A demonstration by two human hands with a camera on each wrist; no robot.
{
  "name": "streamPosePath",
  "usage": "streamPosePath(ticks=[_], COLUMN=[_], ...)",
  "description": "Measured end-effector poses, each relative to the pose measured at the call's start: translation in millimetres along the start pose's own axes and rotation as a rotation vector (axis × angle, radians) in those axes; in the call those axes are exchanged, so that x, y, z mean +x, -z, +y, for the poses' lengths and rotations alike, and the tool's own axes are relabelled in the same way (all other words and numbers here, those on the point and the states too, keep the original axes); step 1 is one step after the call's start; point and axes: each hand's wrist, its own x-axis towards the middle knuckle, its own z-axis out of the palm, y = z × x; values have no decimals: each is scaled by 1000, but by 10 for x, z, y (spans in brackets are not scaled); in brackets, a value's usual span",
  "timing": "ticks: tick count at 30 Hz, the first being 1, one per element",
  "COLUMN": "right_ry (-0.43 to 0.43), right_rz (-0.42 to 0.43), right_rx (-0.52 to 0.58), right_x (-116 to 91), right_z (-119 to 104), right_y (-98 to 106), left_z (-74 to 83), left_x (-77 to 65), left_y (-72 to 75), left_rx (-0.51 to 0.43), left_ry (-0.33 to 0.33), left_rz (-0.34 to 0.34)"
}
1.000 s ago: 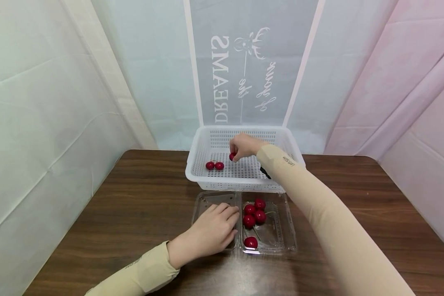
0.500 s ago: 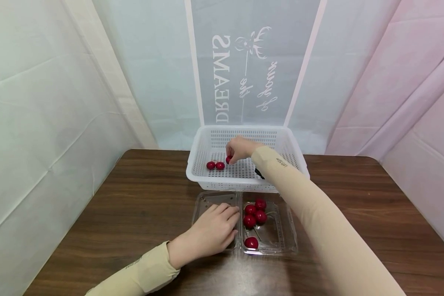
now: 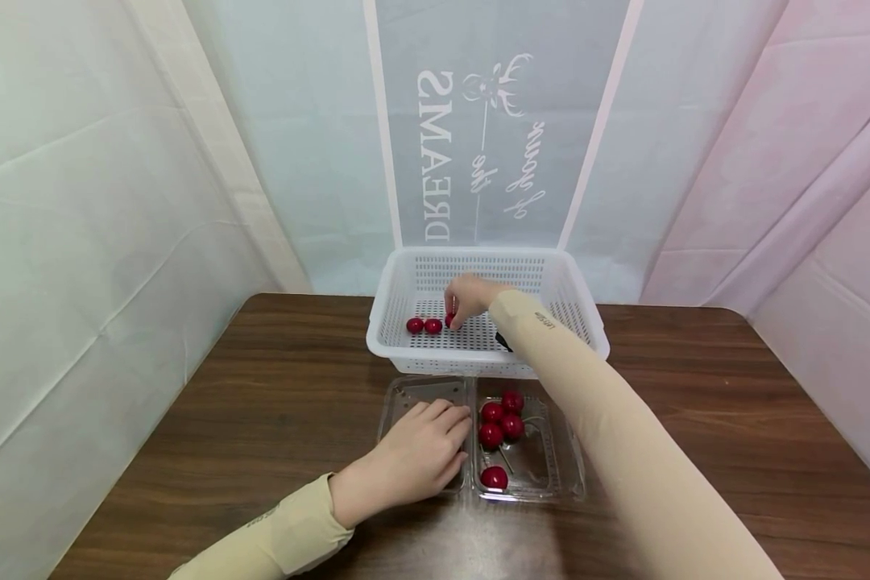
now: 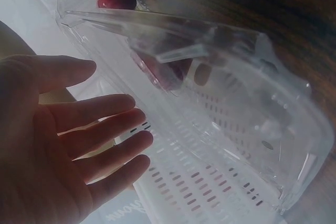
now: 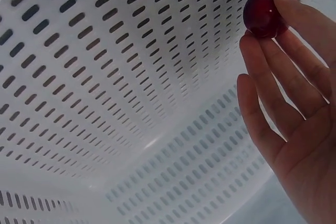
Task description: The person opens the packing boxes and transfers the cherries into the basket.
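Note:
Inside a white perforated plastic basket [image 3: 391, 354], my right hand [image 3: 473, 295] pinches a red cherry [image 5: 261, 15] between thumb and fingertips, low over the basket floor. Two more cherries [image 3: 424, 325] lie side by side just left of it. My left hand [image 3: 416, 451] rests over the left half [image 3: 422, 389] of a clear plastic clamshell box, fingers loosely extended and holding nothing. In the left wrist view its fingertips are near the box's edge. The right half [image 3: 532, 463] of the box holds several cherries [image 3: 500, 423], some with green stems.
The box lies unfolded on a dark wooden table [image 3: 290, 370], directly in front of the basket. A pale printed cloth [image 3: 493, 161] hangs right behind the basket, with white cloth on the left and pinkish cloth on the right.
My right hand has lowered toward the basket floor with the pinched cherry and shifted slightly left, closer to the two lying cherries. My left hand has stayed in place.

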Motion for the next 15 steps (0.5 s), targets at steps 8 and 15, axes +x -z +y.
streamPosePath(ticks=[8,15], right_ry=[-13,-26], right_rz=[-8,-21], right_rx=[-11,-24], right_x=[14,52], right_z=[37,34], right_y=[-47,-52], left_z=[3,-2], left_x=[6,9], left_y=[18,4], left_rx=[2,11], left_ry=[5,5], left_rz=[-12,-7])
